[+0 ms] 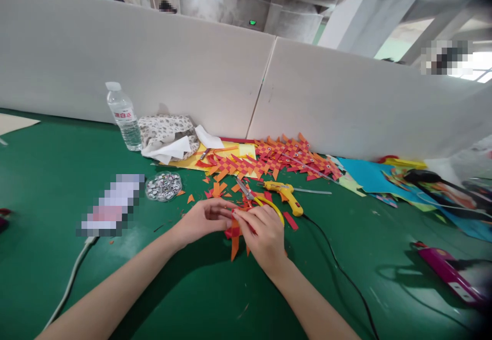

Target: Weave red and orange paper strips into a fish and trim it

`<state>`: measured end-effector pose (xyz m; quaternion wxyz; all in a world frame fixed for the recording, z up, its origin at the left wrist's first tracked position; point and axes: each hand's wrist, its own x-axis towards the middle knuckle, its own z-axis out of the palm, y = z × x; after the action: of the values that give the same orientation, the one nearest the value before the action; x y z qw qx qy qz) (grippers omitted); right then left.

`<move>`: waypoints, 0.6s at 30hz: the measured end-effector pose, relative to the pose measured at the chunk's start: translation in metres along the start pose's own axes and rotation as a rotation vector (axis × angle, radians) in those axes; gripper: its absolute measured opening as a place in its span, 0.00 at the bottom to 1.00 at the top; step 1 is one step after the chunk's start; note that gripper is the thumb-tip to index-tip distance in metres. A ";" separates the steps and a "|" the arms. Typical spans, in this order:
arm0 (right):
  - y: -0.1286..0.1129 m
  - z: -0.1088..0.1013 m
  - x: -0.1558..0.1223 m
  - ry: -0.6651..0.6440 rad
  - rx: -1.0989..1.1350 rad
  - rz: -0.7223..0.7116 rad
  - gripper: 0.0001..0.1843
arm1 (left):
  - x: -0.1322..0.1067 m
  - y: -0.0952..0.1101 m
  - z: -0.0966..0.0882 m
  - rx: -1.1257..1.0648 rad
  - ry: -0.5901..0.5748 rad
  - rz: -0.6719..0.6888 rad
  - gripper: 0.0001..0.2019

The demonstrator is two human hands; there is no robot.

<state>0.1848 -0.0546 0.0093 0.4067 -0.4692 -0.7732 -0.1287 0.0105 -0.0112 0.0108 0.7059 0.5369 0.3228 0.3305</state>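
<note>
Between my hands is a woven paper piece (234,240) in red and orange, with pointed strips hanging down. My left hand (207,220) curves around its left side, fingers and thumb closed on it. From the right, my right hand (263,232) pinches its upper edge and hides part of it. Just behind my hands lie scissors (271,207) with yellow handles, blades pointing away. A yellow glue gun (286,194) rests beside them, its black cord running toward me. Orange and red paper scraps (217,189) are scattered around.
Woven paper fish (282,155) are heaped by the white partition (192,68). A dish of googly eyes (164,185), a water bottle (125,117), a patterned cloth bag (169,130) and a blurred phone (113,204) stand left. Blue paper (369,176) and a purple power strip (448,271) lie right.
</note>
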 end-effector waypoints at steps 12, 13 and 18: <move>-0.002 -0.005 0.004 0.082 0.243 0.299 0.24 | 0.003 0.002 0.000 -0.050 0.150 -0.011 0.11; -0.001 -0.004 0.004 0.053 0.313 0.359 0.23 | 0.002 0.003 0.000 -0.046 0.149 -0.007 0.11; -0.001 0.000 0.002 -0.052 0.580 0.554 0.21 | 0.002 0.005 0.003 -0.013 0.170 0.027 0.15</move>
<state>0.1837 -0.0536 0.0105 0.5218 -0.5289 -0.6317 0.2213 0.0131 -0.0100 0.0162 0.6749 0.5066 0.3719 0.3866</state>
